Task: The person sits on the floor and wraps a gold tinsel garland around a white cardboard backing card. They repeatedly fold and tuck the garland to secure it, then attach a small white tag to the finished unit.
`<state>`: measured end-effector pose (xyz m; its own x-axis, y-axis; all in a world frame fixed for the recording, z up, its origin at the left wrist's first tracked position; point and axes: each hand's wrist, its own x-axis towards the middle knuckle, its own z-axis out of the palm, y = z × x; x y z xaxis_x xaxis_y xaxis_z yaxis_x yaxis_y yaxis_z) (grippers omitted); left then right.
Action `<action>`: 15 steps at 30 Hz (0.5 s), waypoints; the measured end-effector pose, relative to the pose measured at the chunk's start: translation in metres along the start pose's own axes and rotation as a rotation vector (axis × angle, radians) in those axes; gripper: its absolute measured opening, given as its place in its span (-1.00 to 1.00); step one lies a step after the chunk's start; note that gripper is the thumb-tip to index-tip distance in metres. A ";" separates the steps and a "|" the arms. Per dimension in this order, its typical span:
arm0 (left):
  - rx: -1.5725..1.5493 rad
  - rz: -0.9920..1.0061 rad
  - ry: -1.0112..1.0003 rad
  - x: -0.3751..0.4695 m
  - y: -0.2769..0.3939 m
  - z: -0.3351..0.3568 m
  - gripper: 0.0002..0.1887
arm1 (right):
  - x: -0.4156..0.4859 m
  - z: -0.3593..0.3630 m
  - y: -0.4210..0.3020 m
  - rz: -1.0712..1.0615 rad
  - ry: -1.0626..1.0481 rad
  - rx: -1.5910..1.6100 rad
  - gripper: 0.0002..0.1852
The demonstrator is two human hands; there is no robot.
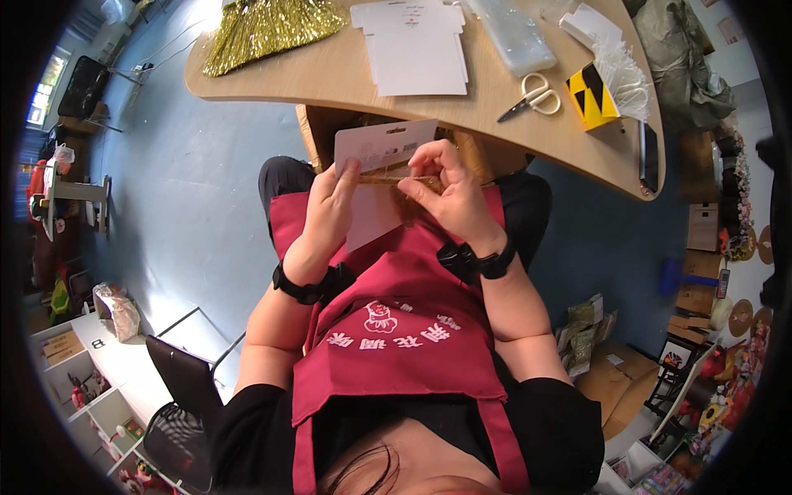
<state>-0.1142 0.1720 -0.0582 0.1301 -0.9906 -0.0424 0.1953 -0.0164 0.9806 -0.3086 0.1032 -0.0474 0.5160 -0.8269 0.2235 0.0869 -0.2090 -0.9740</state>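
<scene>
My left hand (pixel 334 198) holds a folded white card (pixel 371 145) with a hang slot and small print, thumb on its front, above my lap. At the card's right side my right hand (pixel 455 192) pinches the end of a gold tinsel strip (pixel 427 181) between thumb and fingers. The strip runs along the card's lower part. On the table (pixel 346 86) ahead lie a pile of gold tinsel fringe (pixel 272 34), flat white cards (pixel 421 55), clear plastic bags (pixel 516 40) and white-handled scissors (pixel 538 99).
A yellow and black box (pixel 591 99) with white plastic ties (pixel 622 80) stands on the table's right side, near a phone (pixel 648 158). Below the table edge is an open cardboard box (pixel 306 136). A black chair (pixel 185 377) stands behind at the left.
</scene>
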 end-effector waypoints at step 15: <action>-0.079 -0.040 -0.055 -0.001 0.003 0.012 -0.58 | 0.003 -0.006 -0.006 -0.182 -0.078 -0.264 -0.68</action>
<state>-0.1253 0.1716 -0.0530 0.0681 -0.9953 -0.0683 0.2752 -0.0471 0.9602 -0.3127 0.0988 -0.0408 0.5772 -0.7230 0.3795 -0.0350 -0.4862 -0.8731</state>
